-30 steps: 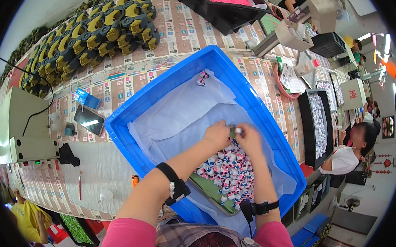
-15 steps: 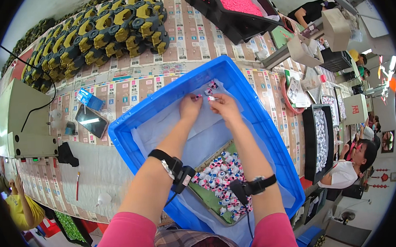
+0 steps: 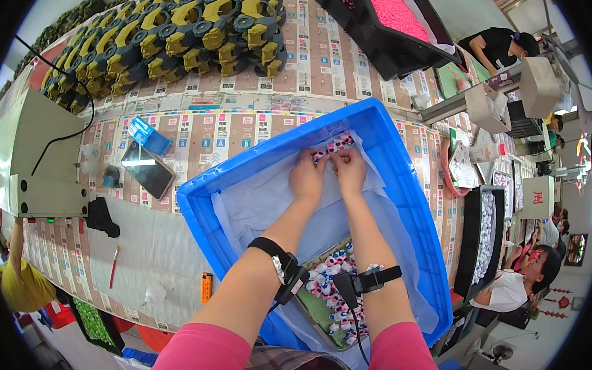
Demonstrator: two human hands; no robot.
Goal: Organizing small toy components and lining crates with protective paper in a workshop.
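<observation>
A large blue plastic bin [image 3: 284, 144] lined with white sheeting [image 3: 243, 194] is in front of me. Deep inside it, along the far wall, runs a short row of small pink, white and black toy pieces [image 3: 342, 142]. My left hand [image 3: 307, 178] is closed in a pinch at the near end of that row, on a small piece. Beside it, almost touching, my right hand [image 3: 350, 172] pinches there too; its fingertips partly hide what they hold. Under my forearms stands a green-bottomed tray [image 3: 313, 303] heaped with similar pieces [image 3: 327, 270] in white, pink and blue.
Left of the bin lie a phone [image 3: 146, 170], a blue box [image 3: 150, 135], a red brush [image 3: 114, 267] and an orange object [image 3: 207, 287]. Yellow-and-grey toy vehicle bodies [image 3: 201, 29] are stacked behind. Black bins [image 3: 470, 243] stand right, near other people [image 3: 515, 281].
Both hands have come closer together and reached the row of pieces at the bin's far wall. The whole view has shifted, and the row looks longer than before.
</observation>
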